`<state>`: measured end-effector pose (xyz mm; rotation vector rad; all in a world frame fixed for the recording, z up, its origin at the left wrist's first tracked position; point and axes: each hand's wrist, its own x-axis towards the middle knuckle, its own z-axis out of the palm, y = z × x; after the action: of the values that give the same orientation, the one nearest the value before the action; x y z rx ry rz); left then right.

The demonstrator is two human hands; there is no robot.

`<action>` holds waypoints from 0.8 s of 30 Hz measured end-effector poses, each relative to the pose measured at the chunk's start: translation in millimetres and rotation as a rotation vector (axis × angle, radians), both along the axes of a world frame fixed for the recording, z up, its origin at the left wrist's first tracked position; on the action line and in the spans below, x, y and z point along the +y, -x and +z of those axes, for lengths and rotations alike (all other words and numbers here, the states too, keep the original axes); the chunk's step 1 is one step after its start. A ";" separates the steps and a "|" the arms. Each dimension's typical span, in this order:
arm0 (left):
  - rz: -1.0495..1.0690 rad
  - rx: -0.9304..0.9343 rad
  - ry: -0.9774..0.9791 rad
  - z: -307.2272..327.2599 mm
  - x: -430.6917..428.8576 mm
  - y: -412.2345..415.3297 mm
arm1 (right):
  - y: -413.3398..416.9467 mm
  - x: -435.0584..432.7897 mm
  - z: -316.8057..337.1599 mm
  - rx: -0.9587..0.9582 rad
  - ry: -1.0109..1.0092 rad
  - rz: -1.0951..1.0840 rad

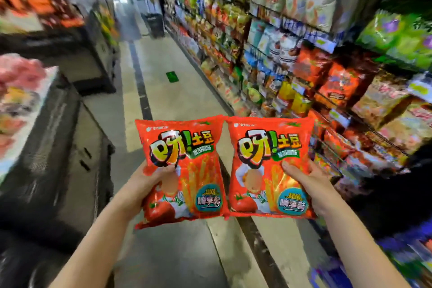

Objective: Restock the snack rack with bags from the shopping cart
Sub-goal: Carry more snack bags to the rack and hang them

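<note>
I hold two identical red snack bags side by side in front of me, above the aisle floor. My left hand (pixel 149 180) grips the left red bag (pixel 187 147) at its lower left edge, thumb on the front. My right hand (pixel 306 177) grips the right red bag (pixel 268 145) at its lower right edge, thumb across the front. The snack rack (pixel 327 72) runs along my right side, packed with bags on several shelves. The shopping cart is not in view.
A dark display counter (pixel 70 147) with blurred goods stands on my left. The tiled aisle floor (pixel 163 82) stretches ahead, with a small green object (pixel 172 76) lying on it and a dark bin (pixel 155 24) far down.
</note>
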<state>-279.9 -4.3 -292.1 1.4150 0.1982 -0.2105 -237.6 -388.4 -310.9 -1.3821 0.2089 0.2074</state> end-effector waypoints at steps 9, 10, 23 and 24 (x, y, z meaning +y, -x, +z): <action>0.234 0.002 0.038 7.2 60.1 -99.0 | -182.9 67.9 17.3 -0.011 0.042 0.238; 0.245 0.006 0.054 7.6 68.6 -106.2 | -198.0 78.4 19.1 -0.010 0.043 0.256; 0.285 -0.018 0.055 -12.7 236.8 -257.7 | -373.5 254.0 8.9 -0.012 0.045 0.306; 0.268 -0.029 0.059 -14.5 254.4 -272.3 | -385.2 271.2 12.1 -0.011 0.048 0.301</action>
<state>-7.6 250.1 -306.7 1.3169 0.3526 0.0250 147.6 -117.2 -298.8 -1.4585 -0.0050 0.4467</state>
